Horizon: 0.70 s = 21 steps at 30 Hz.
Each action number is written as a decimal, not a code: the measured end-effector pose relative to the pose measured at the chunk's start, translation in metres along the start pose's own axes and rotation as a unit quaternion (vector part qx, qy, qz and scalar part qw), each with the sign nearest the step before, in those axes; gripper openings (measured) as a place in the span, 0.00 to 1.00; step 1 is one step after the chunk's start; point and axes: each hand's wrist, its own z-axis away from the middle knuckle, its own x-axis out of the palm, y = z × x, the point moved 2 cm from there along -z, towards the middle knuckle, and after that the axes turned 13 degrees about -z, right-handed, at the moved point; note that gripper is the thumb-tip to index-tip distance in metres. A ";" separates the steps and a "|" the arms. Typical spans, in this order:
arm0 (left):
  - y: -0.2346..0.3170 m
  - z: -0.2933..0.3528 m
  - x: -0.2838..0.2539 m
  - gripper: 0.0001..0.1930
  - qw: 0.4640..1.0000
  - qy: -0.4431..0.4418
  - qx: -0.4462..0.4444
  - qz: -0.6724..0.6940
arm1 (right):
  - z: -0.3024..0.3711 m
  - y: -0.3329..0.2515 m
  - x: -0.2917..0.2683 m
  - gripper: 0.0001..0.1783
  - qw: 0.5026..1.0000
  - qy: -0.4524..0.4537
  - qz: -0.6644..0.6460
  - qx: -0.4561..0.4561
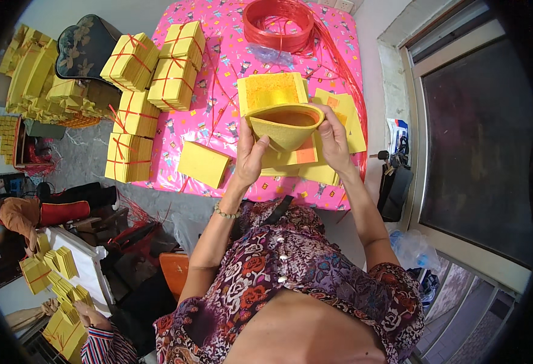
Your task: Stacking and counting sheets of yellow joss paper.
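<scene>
Between my two hands is a sheaf of yellow paper (286,134), bent so that its upper edges bow apart around a hollow. My left hand (252,155) grips its left side, thumb on the near face. On the other side my right hand (334,141) is closed around the right edge. Just behind it lies a yellow paper stack with an orange-gold patch (271,90). Loose yellow sheets (348,118) are spread under and beside my right hand. A flat yellow stack (203,164) rests to the left of my left hand.
The table has a pink patterned cover (178,124). Yellow bundles tied with red strips (134,113) line its left side. A red strapping coil (306,37) sits at the back, strands trailing down the right. At lower left, a co-worker's hand (90,315) touches yellow bundles; another person (20,215) is beyond.
</scene>
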 end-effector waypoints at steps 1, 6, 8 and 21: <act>0.001 -0.001 0.000 0.29 1.000 -0.009 0.005 -0.006 | 0.001 0.005 0.001 0.28 0.999 0.013 -0.033 0.008; 0.002 -0.002 0.001 0.29 1.000 -0.015 0.003 -0.024 | 0.001 0.015 0.011 0.34 0.995 0.052 -0.078 0.035; 0.002 -0.001 0.002 0.28 0.997 -0.014 0.031 -0.064 | 0.003 0.020 0.012 0.35 0.986 0.079 -0.132 0.057; 0.006 -0.002 0.003 0.28 0.995 -0.009 0.040 -0.088 | 0.006 0.035 0.006 0.37 0.975 0.031 -0.203 0.087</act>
